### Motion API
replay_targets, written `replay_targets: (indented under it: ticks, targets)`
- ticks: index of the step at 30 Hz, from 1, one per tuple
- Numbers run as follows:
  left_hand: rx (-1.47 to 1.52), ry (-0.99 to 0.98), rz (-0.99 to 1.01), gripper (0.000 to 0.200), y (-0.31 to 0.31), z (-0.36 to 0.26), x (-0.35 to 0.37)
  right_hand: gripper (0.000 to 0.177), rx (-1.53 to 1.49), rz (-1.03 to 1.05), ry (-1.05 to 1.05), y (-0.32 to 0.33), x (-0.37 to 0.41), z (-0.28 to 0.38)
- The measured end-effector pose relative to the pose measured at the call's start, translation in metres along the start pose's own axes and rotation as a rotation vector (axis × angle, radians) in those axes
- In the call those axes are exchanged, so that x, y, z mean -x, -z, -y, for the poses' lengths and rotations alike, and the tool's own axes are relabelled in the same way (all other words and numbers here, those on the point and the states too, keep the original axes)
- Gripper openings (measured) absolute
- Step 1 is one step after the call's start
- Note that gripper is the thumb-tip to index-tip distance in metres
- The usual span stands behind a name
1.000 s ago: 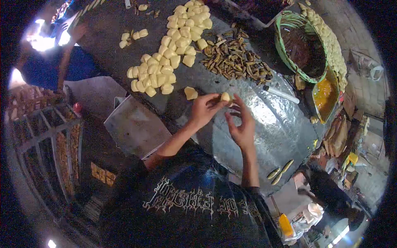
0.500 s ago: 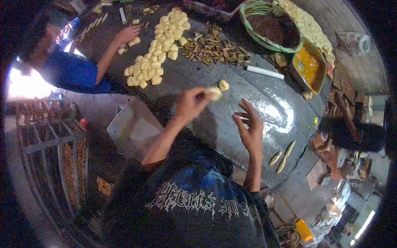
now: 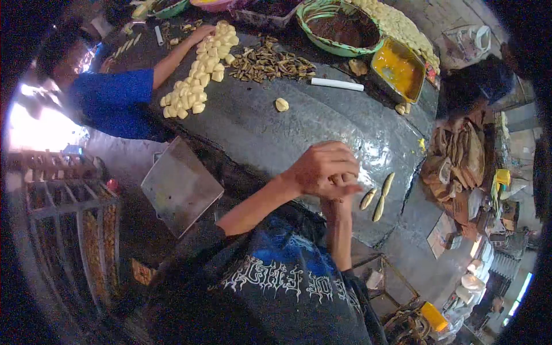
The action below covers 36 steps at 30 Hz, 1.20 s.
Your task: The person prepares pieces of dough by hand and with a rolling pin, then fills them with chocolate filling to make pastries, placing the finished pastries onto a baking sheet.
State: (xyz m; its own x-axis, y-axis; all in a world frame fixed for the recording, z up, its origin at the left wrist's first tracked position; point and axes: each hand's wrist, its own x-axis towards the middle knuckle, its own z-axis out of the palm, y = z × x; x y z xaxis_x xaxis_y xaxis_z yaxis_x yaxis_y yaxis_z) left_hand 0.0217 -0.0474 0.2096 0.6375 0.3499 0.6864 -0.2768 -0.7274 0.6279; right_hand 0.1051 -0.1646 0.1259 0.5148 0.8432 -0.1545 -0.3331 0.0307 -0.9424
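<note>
Hands [image 3: 323, 170] now together; brown filling [image 3: 345, 29] in basket [image 3: 340, 52]

Three pale rolled dough sticks [image 3: 368, 199], flat, side by side.

No legible writing
White gothic print on the black shirt [image 3: 270, 280], below the hands [image 3: 329, 174], is unreadable.

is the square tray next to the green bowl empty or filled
Partly filled: the tray holds yellow-orange liquid across its bottom, and its walls show above the liquid.
</note>
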Motion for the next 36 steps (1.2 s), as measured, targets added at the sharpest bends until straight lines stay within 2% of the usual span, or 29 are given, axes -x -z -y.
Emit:
replay_targets:
  ticks: [1, 3, 5, 7, 8, 10, 11, 13, 14, 16, 17, 18, 19, 21, 22, 24, 25, 26, 27, 29, 32, 33, 36]
  targets:
    - [0.026, 0.017, 0.013, 0.023, 0.000, 0.006, -0.003, 0.036, -0.099, -0.007, 0.015, -0.006, 0.000, -0.003]
    - [0.125, 0.074, 0.020, 0.019, 0.004, 0.011, -0.008, 0.037, -0.635, -0.040, -0.084, -0.018, -0.006, -0.004]
    - [0.219, 0.104, -0.004, 0.016, 0.010, 0.014, -0.012, 0.044, -0.249, -0.070, 0.081, -0.016, -0.003, -0.005]
    - [0.309, 0.103, -0.067, 0.014, 0.014, 0.021, -0.016, 0.049, -0.317, -0.044, 0.046, -0.034, -0.012, 0.020]
    - [0.281, 0.119, -0.029, 0.014, 0.017, 0.031, -0.016, 0.052, -0.351, -0.032, 0.029, -0.043, -0.016, 0.032]
    - [0.233, 0.146, 0.054, 0.015, 0.021, 0.063, -0.010, 0.050, -0.885, 0.183, -0.053, -0.054, -0.040, 0.052]
    - [0.173, 0.060, 0.110, 0.021, 0.023, 0.088, -0.005, 0.049, -0.909, 0.048, -0.176, -0.033, -0.050, 0.027]
    - [0.073, -0.139, 0.226, 0.041, 0.038, 0.151, -0.014, 0.051, -0.834, 0.071, -0.266, -0.031, -0.092, 0.000]
    - [0.166, -0.040, 0.175, 0.052, 0.042, 0.166, -0.019, 0.053, -0.796, 0.087, -0.305, -0.029, -0.110, -0.005]
    - [0.357, 0.157, 0.085, 0.075, 0.057, 0.179, -0.031, 0.059, -0.526, 0.167, -0.128, -0.040, -0.143, 0.018]
    - [0.479, 0.262, -0.054, 0.117, 0.066, 0.184, -0.037, 0.058, -0.491, 0.221, -0.066, -0.057, -0.165, 0.053]
    - [0.436, 0.269, -0.109, 0.134, 0.083, 0.199, -0.044, 0.058, -0.452, 0.275, -0.009, -0.073, -0.190, 0.088]
    - [0.339, 0.349, -0.135, 0.113, 0.110, 0.203, -0.055, 0.059, -0.411, 0.330, 0.046, -0.080, -0.216, 0.108]
    - [0.083, 0.374, -0.089, 0.086, 0.140, 0.242, -0.050, 0.045, 0.109, 0.110, 0.097, -0.078, -0.271, 0.132]
    - [0.071, 0.446, -0.081, 0.077, 0.151, 0.258, -0.045, 0.042, 0.377, -0.037, 0.057, -0.069, -0.301, 0.132]
    - [0.039, 0.592, -0.079, 0.058, 0.167, 0.281, -0.030, 0.040, 0.658, -0.124, 0.116, -0.065, -0.365, 0.133]
    - [0.047, 0.626, -0.067, 0.053, 0.172, 0.294, -0.023, 0.043, 0.879, -0.099, 0.023, -0.080, -0.391, 0.153]
    - [0.054, 0.661, -0.054, 0.048, 0.177, 0.307, -0.015, 0.047, 0.881, -0.124, 0.201, -0.075, -0.425, 0.139]
    - [0.060, 0.698, -0.040, 0.043, 0.181, 0.317, -0.010, 0.038, 1.232, -0.107, 0.092, -0.078, -0.459, 0.145]
    - [0.045, 0.725, -0.007, 0.037, 0.186, 0.332, -0.006, 0.034, 1.628, 0.059, 0.582, -0.048, -0.537, 0.108]
    - [0.058, 0.760, -0.006, 0.029, 0.186, 0.350, 0.002, 0.020, 1.978, 0.161, 0.712, -0.026, -0.607, 0.062]
    - [0.058, 0.765, -0.009, 0.028, 0.189, 0.351, -0.001, 0.017, 2.182, 0.248, 0.617, -0.024, -0.612, 0.059]
    - [0.080, 0.808, -0.047, 0.024, 0.192, 0.353, 0.004, 0.018, 2.267, 0.198, 0.516, 0.003, -0.611, 0.036]
